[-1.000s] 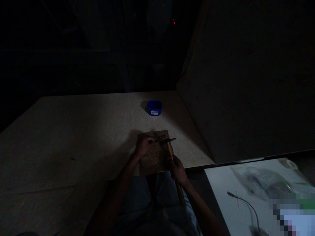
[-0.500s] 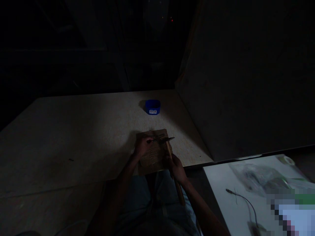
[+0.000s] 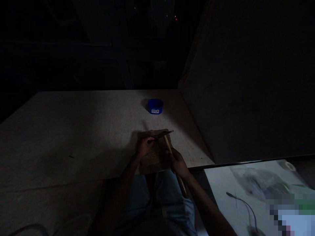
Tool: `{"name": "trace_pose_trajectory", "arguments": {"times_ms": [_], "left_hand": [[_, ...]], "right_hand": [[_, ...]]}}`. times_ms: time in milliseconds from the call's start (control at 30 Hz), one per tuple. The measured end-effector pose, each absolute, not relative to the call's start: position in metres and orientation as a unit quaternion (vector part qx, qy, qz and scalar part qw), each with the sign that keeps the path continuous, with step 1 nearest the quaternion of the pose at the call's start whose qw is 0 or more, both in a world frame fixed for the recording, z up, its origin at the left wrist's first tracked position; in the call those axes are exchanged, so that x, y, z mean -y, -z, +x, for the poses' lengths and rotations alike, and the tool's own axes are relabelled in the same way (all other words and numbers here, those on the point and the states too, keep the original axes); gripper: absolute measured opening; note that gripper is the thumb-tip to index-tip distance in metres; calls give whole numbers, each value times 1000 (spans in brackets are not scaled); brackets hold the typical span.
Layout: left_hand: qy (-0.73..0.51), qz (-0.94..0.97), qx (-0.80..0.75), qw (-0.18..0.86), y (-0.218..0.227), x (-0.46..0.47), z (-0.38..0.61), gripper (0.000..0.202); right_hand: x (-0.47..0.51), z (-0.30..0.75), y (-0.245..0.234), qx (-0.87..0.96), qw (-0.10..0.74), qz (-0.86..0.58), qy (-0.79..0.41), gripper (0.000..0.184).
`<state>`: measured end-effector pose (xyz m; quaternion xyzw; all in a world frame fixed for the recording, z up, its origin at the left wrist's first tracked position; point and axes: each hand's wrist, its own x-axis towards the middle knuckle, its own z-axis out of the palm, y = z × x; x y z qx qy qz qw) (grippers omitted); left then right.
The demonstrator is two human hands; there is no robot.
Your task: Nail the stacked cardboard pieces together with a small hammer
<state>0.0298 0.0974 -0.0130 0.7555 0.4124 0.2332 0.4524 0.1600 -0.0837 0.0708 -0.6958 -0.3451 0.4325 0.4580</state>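
Note:
My right hand [image 3: 179,164] is closed around the wooden handle of a hammer [image 3: 182,186]. The hammer's dark metal head points up and away from me, over a rough brown rectangular piece [image 3: 155,159] whose material I cannot make out. My left hand [image 3: 143,147] rests at the left side of this piece. Its fingers are pinched together near the hammer head on something small and dark, too dim to name. Beyond both hands stands a blue plastic tub [image 3: 155,107] with a white label.
The pale tabletop [image 3: 98,118] carries a small dark bit [image 3: 71,156] at left. A dark panel [image 3: 246,91] rises along its right edge. At lower right, a white surface [image 3: 216,183] holds a clear plastic bag [image 3: 261,182], a thin cable [image 3: 246,203] and a tape roll [image 3: 287,165].
The hammer head has lifted and tilted slightly away from the brown piece, with my right hand still on the handle. My left hand stays almost in place. The whole view has shifted a little.

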Motion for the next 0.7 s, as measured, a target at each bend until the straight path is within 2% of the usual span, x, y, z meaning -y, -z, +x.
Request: {"name": "trace_pose_trajectory", "arguments": {"times_ms": [267, 533, 700], "left_hand": [[-275, 724, -412, 480, 18, -93, 29, 36], [-286, 739, -416, 445, 29, -89, 30, 33], [-277, 743, -422, 439, 27, -89, 30, 37]], "right_hand": [[77, 162, -73, 376, 441, -697, -423, 45], [77, 162, -77, 385, 405, -699, -446, 48], [73, 162, -81, 440, 401, -703, -391, 50]]}}
